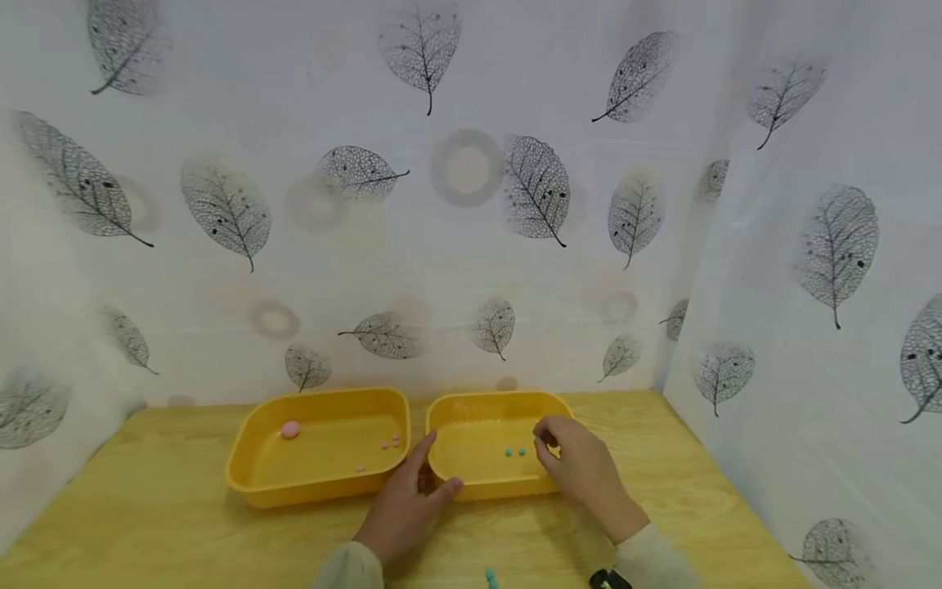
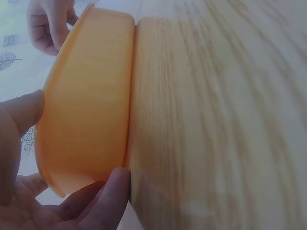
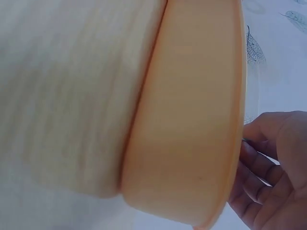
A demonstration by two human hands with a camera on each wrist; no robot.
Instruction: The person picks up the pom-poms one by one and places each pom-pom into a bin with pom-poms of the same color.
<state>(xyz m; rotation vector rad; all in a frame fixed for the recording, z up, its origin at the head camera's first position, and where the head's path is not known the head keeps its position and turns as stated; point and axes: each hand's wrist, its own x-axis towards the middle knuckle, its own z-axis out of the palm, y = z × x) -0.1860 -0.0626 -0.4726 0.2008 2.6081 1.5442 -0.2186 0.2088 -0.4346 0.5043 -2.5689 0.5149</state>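
Note:
My left hand (image 1: 408, 503) holds the near left corner of the right-hand yellow tray (image 1: 496, 489). Its thumb (image 2: 33, 108) is against the rim and its fingers (image 2: 112, 199) are along the outer wall. Over the tray's right end, my right hand (image 1: 585, 470) pinches a tiny teal ball (image 3: 245, 140), mostly hidden by thumb and fingertip. On that tray's floor lie two small teal balls, a left one (image 1: 509, 452) and a right one (image 1: 522, 451).
Left of it stands another yellow tray (image 1: 246, 491), with a larger pink ball (image 1: 290, 429) and several small pink pieces (image 1: 396, 442). Teal bits (image 1: 491, 577) lie at the wooden table's (image 1: 169, 523) near edge. Leaf-patterned curtains (image 1: 471, 270) enclose the back and sides.

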